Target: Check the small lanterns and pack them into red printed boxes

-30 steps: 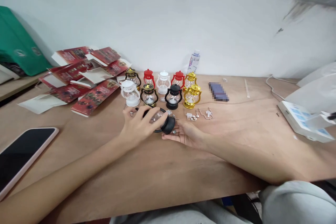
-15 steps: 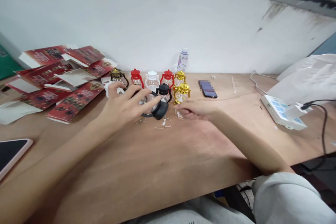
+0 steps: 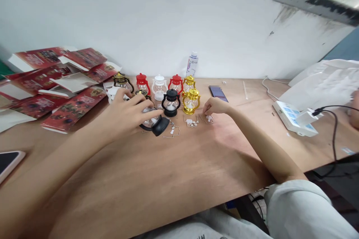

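Observation:
My left hand is curled around a small black lantern with a clear globe. The lantern is tipped over, its dark base facing right and toward me. My right hand has its fingertips pinched together, low at a bent wire piece with small white parts; what they hold is hidden. More bent wires lie to the left, with small round and white bits. Behind them stand a black lantern, a gold lantern, a white lantern and a red lantern, among several others.
Flattened red boxes are heaped at left. A bottle stands against the wall near a dark phone. At right lie a power strip with cables and white plastic. A pink-edged device lies near left.
My right hand has shifted rightward, uncovering wire pieces in front of the gold lantern. My left hand has drawn the tilted black lantern slightly left and toward me.

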The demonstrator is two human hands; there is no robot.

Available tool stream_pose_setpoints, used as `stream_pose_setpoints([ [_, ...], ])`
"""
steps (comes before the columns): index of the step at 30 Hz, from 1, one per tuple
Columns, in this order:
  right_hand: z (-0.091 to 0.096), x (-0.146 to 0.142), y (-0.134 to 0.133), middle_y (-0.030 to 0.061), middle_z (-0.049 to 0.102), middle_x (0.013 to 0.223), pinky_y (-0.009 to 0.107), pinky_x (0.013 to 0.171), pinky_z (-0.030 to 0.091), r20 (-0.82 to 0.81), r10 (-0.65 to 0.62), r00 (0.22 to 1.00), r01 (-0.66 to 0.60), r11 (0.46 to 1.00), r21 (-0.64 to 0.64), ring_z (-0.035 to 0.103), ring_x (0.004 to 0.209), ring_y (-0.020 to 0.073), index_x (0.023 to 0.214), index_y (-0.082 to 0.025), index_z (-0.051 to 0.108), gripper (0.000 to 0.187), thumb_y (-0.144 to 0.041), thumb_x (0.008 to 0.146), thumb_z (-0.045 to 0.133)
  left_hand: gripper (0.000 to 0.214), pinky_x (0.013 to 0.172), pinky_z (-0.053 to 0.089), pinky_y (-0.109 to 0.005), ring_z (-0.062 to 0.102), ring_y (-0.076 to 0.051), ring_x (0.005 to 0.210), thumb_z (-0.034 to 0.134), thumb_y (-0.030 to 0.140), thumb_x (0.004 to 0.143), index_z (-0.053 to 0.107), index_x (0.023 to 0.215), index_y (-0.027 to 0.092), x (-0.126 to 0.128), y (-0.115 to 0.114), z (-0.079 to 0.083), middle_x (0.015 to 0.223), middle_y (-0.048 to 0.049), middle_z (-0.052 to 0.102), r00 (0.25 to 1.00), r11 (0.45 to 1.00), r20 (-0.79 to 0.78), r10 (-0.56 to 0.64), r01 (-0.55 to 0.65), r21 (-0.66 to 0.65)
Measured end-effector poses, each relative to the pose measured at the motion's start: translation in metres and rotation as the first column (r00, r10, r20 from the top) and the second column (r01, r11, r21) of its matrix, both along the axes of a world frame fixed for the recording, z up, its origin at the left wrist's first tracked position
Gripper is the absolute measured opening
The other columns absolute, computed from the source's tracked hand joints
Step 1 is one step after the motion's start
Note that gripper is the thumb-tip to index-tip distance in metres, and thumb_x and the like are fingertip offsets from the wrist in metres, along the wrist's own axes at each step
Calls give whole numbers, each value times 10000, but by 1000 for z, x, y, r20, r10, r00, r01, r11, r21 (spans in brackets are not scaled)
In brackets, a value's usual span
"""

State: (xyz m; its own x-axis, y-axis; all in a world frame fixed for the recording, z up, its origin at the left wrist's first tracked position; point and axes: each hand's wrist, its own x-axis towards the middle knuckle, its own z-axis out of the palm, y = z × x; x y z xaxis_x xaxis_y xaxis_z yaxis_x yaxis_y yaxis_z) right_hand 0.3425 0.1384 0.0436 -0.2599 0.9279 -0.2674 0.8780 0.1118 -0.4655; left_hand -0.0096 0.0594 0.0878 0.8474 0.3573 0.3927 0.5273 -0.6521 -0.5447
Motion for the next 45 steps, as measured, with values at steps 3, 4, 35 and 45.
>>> stream_pose_setpoints([
  [3, 0, -4, -3, 25, 737, 686, 228, 578, 474, 47, 25, 999, -26, 999, 29, 666, 670, 166, 671, -162, 739, 168, -70, 611, 612, 449, 830, 337, -412, 580, -241, 912, 563, 51, 802, 604, 1166, 312, -1, 2, -2, 1044, -44, 697, 999, 999, -49, 11, -12, -33],
  [4, 1, -5, -4, 28, 740, 696, 230, 582, 473, 59, 32, 998, -34, 999, 33, 668, 681, 171, 673, -162, 739, 166, -74, 613, 612, 453, 826, 338, -409, 581, -244, 917, 576, 57, 796, 602, 1172, 309, -1, 2, -2, 1050, -48, 695, 998, 999, -60, 17, -19, -42],
  [35, -5, -132, -140, 54, 555, 1279, 502, 1028, 458, -378, 373, 848, -238, 903, 356, 535, 1207, 329, 1305, -334, 429, 582, -431, 791, 685, 349, 701, 358, -348, 611, -186, 745, 441, 128, 916, 543, 1249, 154, 35, -42, -3, 999, -70, 715, 990, 988, -15, -139, 139, 66],
  [45, -8, -114, -124, 28, 614, 1161, 369, 993, 458, -623, 265, 736, -148, 961, 233, 556, 1145, 259, 1126, -263, 507, 448, -343, 724, 687, 284, 1002, 343, -410, 556, -178, 1158, 404, 79, 954, 581, 1158, 165, 41, -63, 9, 1227, -52, 658, 927, 942, 168, -335, 328, 70],
])
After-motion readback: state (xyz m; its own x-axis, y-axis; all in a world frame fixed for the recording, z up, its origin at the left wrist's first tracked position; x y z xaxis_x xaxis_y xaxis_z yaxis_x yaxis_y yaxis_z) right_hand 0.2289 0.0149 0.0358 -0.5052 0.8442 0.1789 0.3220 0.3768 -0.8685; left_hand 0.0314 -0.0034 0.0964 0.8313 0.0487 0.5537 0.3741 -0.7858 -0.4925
